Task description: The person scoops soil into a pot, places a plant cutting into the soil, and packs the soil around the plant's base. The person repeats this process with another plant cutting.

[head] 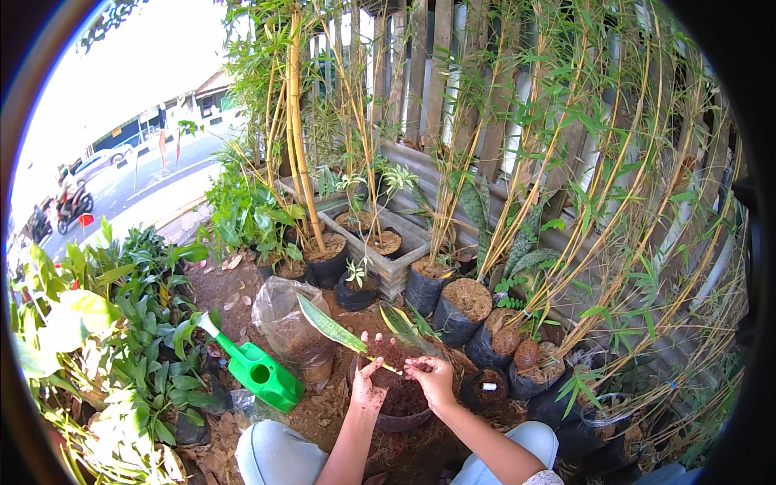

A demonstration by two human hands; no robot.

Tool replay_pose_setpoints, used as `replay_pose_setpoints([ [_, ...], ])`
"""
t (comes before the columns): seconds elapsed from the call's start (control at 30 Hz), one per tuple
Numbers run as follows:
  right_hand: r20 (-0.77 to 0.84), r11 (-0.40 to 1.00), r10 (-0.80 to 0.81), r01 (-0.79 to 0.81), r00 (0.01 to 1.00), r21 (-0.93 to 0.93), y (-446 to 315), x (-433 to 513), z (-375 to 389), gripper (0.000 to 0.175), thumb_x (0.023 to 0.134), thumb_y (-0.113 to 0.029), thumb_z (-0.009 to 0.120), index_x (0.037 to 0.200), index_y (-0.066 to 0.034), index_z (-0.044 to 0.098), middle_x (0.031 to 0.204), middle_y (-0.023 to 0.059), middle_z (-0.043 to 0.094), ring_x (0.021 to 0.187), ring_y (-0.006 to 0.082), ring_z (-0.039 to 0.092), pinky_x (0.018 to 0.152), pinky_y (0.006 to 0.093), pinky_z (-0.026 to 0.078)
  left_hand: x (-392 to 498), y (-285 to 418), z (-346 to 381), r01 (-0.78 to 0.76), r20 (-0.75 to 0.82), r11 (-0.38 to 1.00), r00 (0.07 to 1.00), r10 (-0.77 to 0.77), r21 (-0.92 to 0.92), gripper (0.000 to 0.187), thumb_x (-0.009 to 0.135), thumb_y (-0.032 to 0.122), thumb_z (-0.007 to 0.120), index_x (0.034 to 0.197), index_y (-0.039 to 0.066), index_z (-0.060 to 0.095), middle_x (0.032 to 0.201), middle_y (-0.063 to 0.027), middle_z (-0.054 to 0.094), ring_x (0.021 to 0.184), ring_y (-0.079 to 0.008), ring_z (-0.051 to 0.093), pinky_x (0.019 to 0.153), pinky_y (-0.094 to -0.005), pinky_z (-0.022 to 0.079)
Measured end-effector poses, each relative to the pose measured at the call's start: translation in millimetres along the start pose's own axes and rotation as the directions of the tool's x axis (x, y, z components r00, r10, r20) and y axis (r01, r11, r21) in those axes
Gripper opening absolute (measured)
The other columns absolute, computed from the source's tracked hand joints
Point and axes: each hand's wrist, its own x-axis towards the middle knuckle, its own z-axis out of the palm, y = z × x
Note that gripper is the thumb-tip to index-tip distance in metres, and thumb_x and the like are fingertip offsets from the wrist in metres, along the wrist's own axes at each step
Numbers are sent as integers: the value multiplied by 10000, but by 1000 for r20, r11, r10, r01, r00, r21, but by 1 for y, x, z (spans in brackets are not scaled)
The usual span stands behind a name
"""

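Observation:
My left hand (370, 388), dusted with soil, holds a variegated snake plant leaf (327, 324) near its lower end, thumb and fingers around it. The leaf slants up to the left, with dark crumbly soil about its base. My right hand (431, 379) is at the other side of that soil, its fingertips bent together at the leaf's lower end; whether they pinch the leaf or soil, I cannot tell. Both hands are above a round dark pot (405, 422) filled with brown soil. More yellow-edged snake plant leaves (403, 324) stand just beyond the hands.
A green plastic watering can (267, 376) lies to the left, beside a clear plastic bag (294, 318) of brown material. Black grow bags (451, 324) with bamboo curve along the right. A square concrete planter (397, 267) stands behind. Leafy plants (145, 327) line the left; a road lies beyond.

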Motion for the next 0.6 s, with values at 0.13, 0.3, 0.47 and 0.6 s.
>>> replay_pose_setpoints([
  [0.13, 11, 999, 40, -40, 999, -10, -6, -1, 0, 134, 839, 58, 646, 970, 87, 644, 976, 137, 668, 873, 177, 651, 778, 282, 556, 1, 2, -1, -5, 39, 999, 999, 7, -40, 726, 795, -69, 561, 1419, 233, 349, 1363, -29, 458, 1291, -288, 427, 1037, -536, 405],
  [0.3, 143, 804, -458, 478, 877, -355, 5, -18, 13, 504, 984, -228, 485, 1424, -13, 366, 1478, 159, 358, 1364, 266, 343, 1118, 368, 265, 3, -1, -5, -5, 13, 993, 1000, 7, -122, 729, 804, -66, 558, 1428, 237, 334, 1364, -34, 448, 1284, -294, 432, 1047, -532, 398],
  [0.47, 317, 789, -411, 507, 855, -347, 14, -25, 16, 630, 1000, -330, 412, 1507, -61, 152, 1577, 134, 113, 1460, 274, 45, 1164, 409, 50, 1, -3, -4, 3, 40, 992, 999, 2, -127, 724, 805, -59, 561, 1431, 222, 332, 1368, -50, 443, 1301, -322, 406, 1090, -513, 351],
  [0.6, 388, 743, -358, 511, 849, -433, 12, -23, 13, 643, 997, -428, 339, 1514, -95, 153, 1576, 94, 154, 1463, 287, 30, 1155, 473, 2, 2, -1, -3, 2, 35, 999, 999, 0, -50, 735, 793, -48, 569, 1436, 212, 324, 1360, -59, 447, 1325, -339, 379, 1101, -527, 333],
])
